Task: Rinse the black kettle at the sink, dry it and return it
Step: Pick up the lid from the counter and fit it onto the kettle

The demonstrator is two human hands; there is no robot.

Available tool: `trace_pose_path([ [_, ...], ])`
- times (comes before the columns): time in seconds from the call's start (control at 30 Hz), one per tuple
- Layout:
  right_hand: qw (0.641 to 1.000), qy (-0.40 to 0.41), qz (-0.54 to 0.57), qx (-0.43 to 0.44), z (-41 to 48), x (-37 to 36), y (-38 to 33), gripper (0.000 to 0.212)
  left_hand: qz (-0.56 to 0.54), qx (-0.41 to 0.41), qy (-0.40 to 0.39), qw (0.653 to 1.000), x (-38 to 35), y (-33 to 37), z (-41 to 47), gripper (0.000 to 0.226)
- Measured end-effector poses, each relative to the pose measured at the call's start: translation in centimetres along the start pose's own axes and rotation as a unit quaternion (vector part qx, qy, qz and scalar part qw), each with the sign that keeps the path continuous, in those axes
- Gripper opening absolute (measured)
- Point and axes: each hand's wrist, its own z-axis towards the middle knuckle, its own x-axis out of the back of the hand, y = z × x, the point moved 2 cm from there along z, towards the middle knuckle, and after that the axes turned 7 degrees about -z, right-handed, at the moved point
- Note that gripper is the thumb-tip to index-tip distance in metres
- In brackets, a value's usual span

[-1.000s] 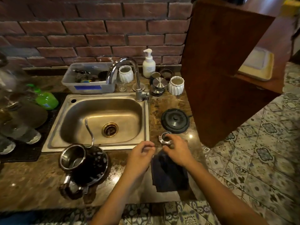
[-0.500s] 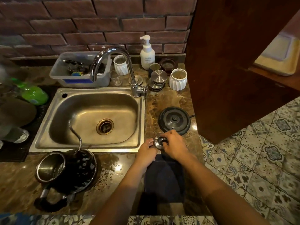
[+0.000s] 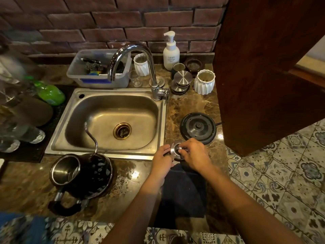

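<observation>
Leftward, at eight o'clock, the black kettle (image 3: 84, 175) lies tipped on the tabletop (image 3: 26, 182), likely draining; near centre the left hand (image 3: 162, 160) grips the steel lid (image 3: 175, 150) by its rim, the right hand (image 3: 195, 155) pinches its knob above the dark cloth (image 3: 182, 191), probably for drying

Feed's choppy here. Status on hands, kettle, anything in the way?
Left hand and right hand both grip the lid, over the cloth. Kettle on counter by sink, lid off, not on base. Nothing on the base.
</observation>
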Motion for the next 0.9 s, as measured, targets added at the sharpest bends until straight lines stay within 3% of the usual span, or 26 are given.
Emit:
trace_pose_path([
  [0.33,0.99,0.077,0.117,-0.014,-3.9,1.8,-4.4,0.023,-0.107,-0.076,0.051,0.99,4.2,0.4,-3.4,0.022],
  [0.9,0.967,0.188,0.171,0.027,-13.2,1.5,-19.4,0.023,-0.169,-0.188,0.007,0.968,18.9,2.9,-12.9,0.019],
])
